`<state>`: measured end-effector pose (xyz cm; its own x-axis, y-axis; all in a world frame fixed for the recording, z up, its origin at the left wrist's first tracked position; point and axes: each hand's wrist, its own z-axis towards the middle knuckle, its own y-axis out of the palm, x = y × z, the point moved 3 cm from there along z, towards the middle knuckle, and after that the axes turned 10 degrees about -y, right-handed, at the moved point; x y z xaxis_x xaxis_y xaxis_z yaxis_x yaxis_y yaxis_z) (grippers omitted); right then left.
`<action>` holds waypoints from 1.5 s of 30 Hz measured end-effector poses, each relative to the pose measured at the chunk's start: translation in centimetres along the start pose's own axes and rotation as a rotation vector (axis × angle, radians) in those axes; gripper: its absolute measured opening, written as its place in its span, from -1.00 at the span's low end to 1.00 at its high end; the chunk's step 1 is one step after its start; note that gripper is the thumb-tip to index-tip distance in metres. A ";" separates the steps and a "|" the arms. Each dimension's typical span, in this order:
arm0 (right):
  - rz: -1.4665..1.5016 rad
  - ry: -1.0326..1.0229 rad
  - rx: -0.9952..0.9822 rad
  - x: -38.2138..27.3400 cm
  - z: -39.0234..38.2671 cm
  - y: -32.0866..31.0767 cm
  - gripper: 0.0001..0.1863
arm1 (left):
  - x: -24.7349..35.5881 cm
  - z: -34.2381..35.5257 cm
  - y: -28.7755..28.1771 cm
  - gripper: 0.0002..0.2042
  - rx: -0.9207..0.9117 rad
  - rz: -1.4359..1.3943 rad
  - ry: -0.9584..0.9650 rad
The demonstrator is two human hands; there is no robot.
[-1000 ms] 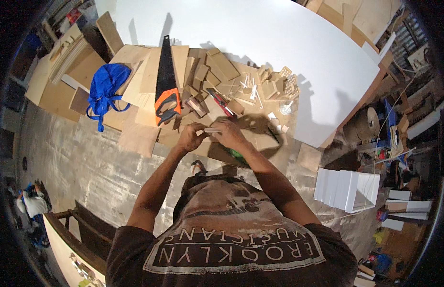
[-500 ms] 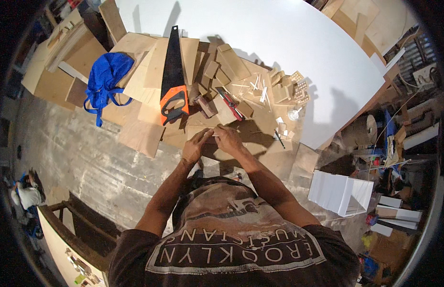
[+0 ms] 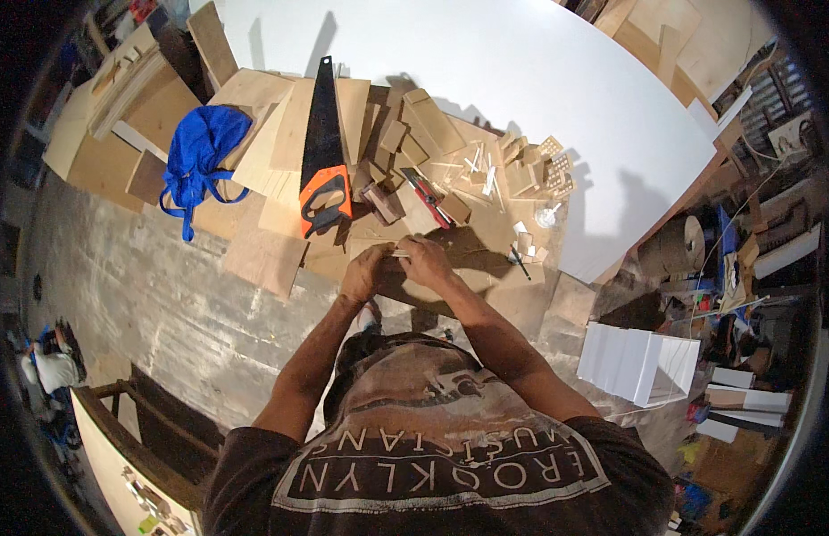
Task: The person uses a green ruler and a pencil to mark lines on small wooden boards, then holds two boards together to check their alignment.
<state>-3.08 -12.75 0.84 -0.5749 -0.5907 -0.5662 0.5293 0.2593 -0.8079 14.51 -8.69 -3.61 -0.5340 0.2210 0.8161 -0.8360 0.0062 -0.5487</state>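
Observation:
My left hand [image 3: 367, 271] and my right hand [image 3: 427, 263] meet at the near edge of the work table, fingers closed. A small pale strip [image 3: 400, 254] shows between them, pinched from both sides; its exact kind is too small to tell. Just beyond the hands lies a red and black tool [image 3: 429, 198] among wood offcuts. A handsaw [image 3: 325, 152] with an orange and black handle rests on wooden boards to the left, its blade pointing away. Nearest on the left of the handle is a loose wood panel [image 3: 264, 255].
A blue cloth bag [image 3: 204, 147] lies at the left of the table. Wood blocks [image 3: 432, 121], thin white sticks [image 3: 487, 179] and a dark pen [image 3: 520, 261] are spread to the right. A large white panel [image 3: 557, 71] spans the back. A white open box [image 3: 637, 362] stands at lower right.
The fingers of my left hand have curled in more around the pale strip, which now shows more plainly between the hands. The whole view has shifted slightly.

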 end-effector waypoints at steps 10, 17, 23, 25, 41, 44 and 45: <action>0.054 0.034 -0.040 0.4 0.0 0.4 -0.78 | 0.2 1.6 -1.0 -0.51 -0.191 -0.054 -0.216; 0.026 0.021 -0.039 -0.1 0.4 -0.1 -0.72 | -0.8 2.0 -0.9 -0.53 -0.160 0.074 -0.099; -0.033 0.079 -0.125 -1.2 0.9 0.0 -0.73 | -1.9 1.6 -0.9 -0.49 -0.208 0.031 -0.010; -0.084 0.102 -0.134 0.1 0.5 0.5 -0.74 | -1.1 2.1 -0.3 -0.48 -0.185 -0.080 -0.123; -0.086 -0.055 -0.085 -0.5 2.4 0.3 -0.81 | 0.7 0.0 -1.3 -0.61 0.092 -0.141 -0.115; -0.069 -0.054 -0.131 -1.4 2.7 -2.1 -0.83 | 0.4 1.1 -1.7 -0.70 0.043 -0.149 -0.199; -0.041 -0.111 -0.066 -1.5 2.6 -2.3 -0.84 | 0.3 1.2 -2.1 -0.69 0.011 -0.134 -0.144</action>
<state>-1.84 -14.42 4.02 -0.5210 -0.6815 -0.5139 0.4623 0.2808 -0.8411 15.97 -9.85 -2.02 -0.4297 0.0773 0.8997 -0.9017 0.0159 -0.4321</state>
